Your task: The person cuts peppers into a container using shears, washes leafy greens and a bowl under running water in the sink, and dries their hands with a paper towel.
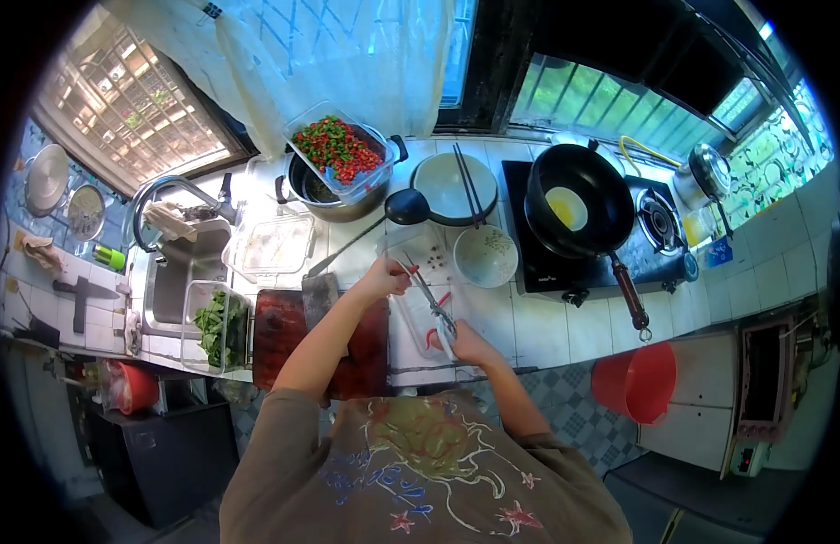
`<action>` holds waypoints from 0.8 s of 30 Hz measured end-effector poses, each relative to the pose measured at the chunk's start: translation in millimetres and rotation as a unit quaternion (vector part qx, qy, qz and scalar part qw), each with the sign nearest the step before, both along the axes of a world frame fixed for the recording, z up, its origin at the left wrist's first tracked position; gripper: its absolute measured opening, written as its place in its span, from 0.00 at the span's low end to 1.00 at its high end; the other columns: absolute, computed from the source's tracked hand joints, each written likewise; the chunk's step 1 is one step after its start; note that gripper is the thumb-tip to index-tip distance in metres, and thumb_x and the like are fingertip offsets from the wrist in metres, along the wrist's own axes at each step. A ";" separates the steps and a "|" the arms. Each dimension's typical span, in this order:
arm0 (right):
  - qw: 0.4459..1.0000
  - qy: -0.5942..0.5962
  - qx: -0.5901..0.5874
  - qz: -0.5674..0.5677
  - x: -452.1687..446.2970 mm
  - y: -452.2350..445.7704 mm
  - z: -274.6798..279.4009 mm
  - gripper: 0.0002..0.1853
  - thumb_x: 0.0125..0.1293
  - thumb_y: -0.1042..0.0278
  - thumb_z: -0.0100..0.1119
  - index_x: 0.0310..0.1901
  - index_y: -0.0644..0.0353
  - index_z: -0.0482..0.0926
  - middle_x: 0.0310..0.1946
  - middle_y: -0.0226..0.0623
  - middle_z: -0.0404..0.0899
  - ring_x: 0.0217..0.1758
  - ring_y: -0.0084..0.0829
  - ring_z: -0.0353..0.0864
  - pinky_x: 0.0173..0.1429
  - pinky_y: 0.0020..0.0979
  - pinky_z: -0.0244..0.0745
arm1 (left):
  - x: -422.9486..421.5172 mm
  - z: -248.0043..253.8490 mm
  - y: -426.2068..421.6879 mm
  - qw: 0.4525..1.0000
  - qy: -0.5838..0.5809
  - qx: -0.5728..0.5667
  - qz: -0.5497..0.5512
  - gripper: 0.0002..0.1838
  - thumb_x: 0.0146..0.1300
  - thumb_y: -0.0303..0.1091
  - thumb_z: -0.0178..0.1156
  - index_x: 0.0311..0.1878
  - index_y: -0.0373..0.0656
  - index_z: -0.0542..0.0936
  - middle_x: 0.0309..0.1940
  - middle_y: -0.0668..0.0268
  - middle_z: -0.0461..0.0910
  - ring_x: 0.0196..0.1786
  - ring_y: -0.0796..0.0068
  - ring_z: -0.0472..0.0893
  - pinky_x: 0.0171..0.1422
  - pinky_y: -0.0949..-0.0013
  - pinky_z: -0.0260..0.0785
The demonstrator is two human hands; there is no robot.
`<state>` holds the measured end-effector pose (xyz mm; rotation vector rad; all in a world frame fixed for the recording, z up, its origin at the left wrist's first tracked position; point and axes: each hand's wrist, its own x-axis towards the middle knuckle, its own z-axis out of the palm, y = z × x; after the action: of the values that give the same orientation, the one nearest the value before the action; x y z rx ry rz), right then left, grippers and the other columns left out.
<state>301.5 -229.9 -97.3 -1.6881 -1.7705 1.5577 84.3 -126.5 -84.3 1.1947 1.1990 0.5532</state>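
Note:
My left hand (384, 278) is closed in a pinch on what looks like a small red chili (412, 269). Red-handled scissors (441, 317) are in my right hand (470, 345), whose fingers wrap round the handles. The blades point up and left, with their tips close to my left fingertips. Both hands are above a clear plastic tray (411, 343) on the tiled counter. Small dark reddish bits (435, 259) lie beyond the scissor tips. Left of the tray, a cleaver (321, 296) rests on a dark red cutting board (279, 331), partly hidden by my left forearm.
A box of chopped red and green peppers (338, 150) sits on a pot (334, 210). Nearby are a ladle (407, 207), a plate (438, 181), chopsticks (467, 186) and a bowl (486, 257). A wok (540, 218) holding yellow liquid stands on the stove (538, 276). Leafy greens (216, 325) stand left.

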 end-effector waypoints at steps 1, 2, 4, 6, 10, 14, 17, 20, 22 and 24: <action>0.999 0.027 -0.024 -0.009 -5.2 0.8 22.6 0.34 0.48 0.46 0.63 0.42 0.74 0.66 0.34 0.48 0.74 0.40 0.34 0.74 0.46 0.29 0.67 | -3.4 0.6 -3.2 0.999 -0.036 -0.011 0.024 0.11 0.49 0.22 0.56 0.39 0.32 0.77 0.25 0.64 0.75 0.24 0.79 0.74 0.27 0.77 0.68; 0.999 0.027 -0.023 -0.004 -9.2 1.2 37.8 0.34 0.48 0.46 0.63 0.42 0.74 0.66 0.34 0.48 0.74 0.40 0.34 0.74 0.46 0.29 0.67 | -6.4 -0.3 -5.1 0.999 -0.036 -0.009 0.029 0.11 0.49 0.22 0.56 0.39 0.32 0.77 0.25 0.64 0.75 0.24 0.79 0.74 0.27 0.77 0.68; 0.998 0.064 0.019 -0.009 -15.5 3.1 55.5 0.25 0.52 0.51 0.61 0.34 0.70 0.71 0.28 0.44 0.77 0.33 0.31 0.77 0.39 0.31 0.69 | -10.7 0.0 -7.3 0.999 -0.040 -0.008 0.035 0.13 0.49 0.23 0.56 0.41 0.32 0.76 0.24 0.64 0.75 0.24 0.79 0.74 0.28 0.76 0.69; 0.998 0.063 0.028 0.008 -18.7 7.2 56.6 0.22 0.53 0.53 0.60 0.33 0.69 0.72 0.27 0.42 0.77 0.31 0.29 0.76 0.38 0.30 0.69 | -13.3 4.6 -10.2 0.999 -0.028 0.005 0.035 0.14 0.49 0.23 0.56 0.42 0.32 0.76 0.24 0.64 0.75 0.24 0.79 0.74 0.28 0.77 0.69; 0.989 0.105 -0.054 0.092 -19.0 23.4 55.4 0.27 0.53 0.50 0.60 0.40 0.71 0.69 0.33 0.44 0.75 0.38 0.32 0.74 0.43 0.31 0.68 | -13.7 10.5 -13.2 0.998 -0.040 0.022 0.044 0.14 0.49 0.23 0.56 0.42 0.32 0.76 0.23 0.65 0.75 0.22 0.79 0.73 0.27 0.77 0.68; 0.992 0.106 0.009 0.072 -19.6 16.5 37.6 0.24 0.54 0.51 0.59 0.37 0.69 0.71 0.30 0.42 0.76 0.35 0.31 0.74 0.42 0.32 0.68 | -12.3 11.0 -11.9 0.999 -0.020 0.031 0.035 0.14 0.49 0.22 0.55 0.42 0.32 0.76 0.22 0.65 0.75 0.21 0.79 0.73 0.26 0.77 0.68; 0.994 0.078 0.081 -0.009 -22.7 12.8 20.9 0.20 0.53 0.53 0.59 0.34 0.66 0.72 0.29 0.42 0.76 0.33 0.32 0.74 0.40 0.32 0.67 | -6.8 9.7 -12.3 0.998 -0.027 0.011 0.055 0.14 0.48 0.22 0.55 0.41 0.32 0.77 0.21 0.65 0.74 0.21 0.79 0.73 0.25 0.76 0.67; 0.995 0.078 0.044 0.035 -25.0 18.1 45.7 0.22 0.53 0.51 0.59 0.36 0.66 0.72 0.30 0.44 0.76 0.33 0.32 0.75 0.40 0.32 0.67 | -5.6 6.4 -10.8 0.998 -0.014 0.014 0.057 0.15 0.47 0.22 0.56 0.41 0.32 0.77 0.21 0.65 0.74 0.21 0.79 0.73 0.25 0.77 0.67; 0.997 0.043 0.051 0.046 -28.7 17.2 62.3 0.22 0.55 0.52 0.57 0.35 0.69 0.72 0.27 0.45 0.76 0.33 0.33 0.75 0.40 0.32 0.69 | -6.1 1.9 -9.5 0.998 -0.024 0.000 0.056 0.13 0.49 0.25 0.57 0.40 0.31 0.76 0.24 0.63 0.76 0.23 0.78 0.75 0.27 0.76 0.70; 0.997 0.047 0.034 0.046 -28.6 19.8 55.3 0.21 0.56 0.53 0.57 0.33 0.68 0.73 0.24 0.42 0.75 0.31 0.33 0.75 0.39 0.32 0.69 | -6.9 -3.9 -7.5 0.998 -0.019 -0.001 0.054 0.13 0.50 0.25 0.56 0.40 0.31 0.76 0.24 0.63 0.76 0.23 0.78 0.75 0.27 0.76 0.70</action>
<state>272.9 -210.1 -42.0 -1.4973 -1.8566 1.5667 77.4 -134.0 -88.2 1.1189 1.2362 0.6520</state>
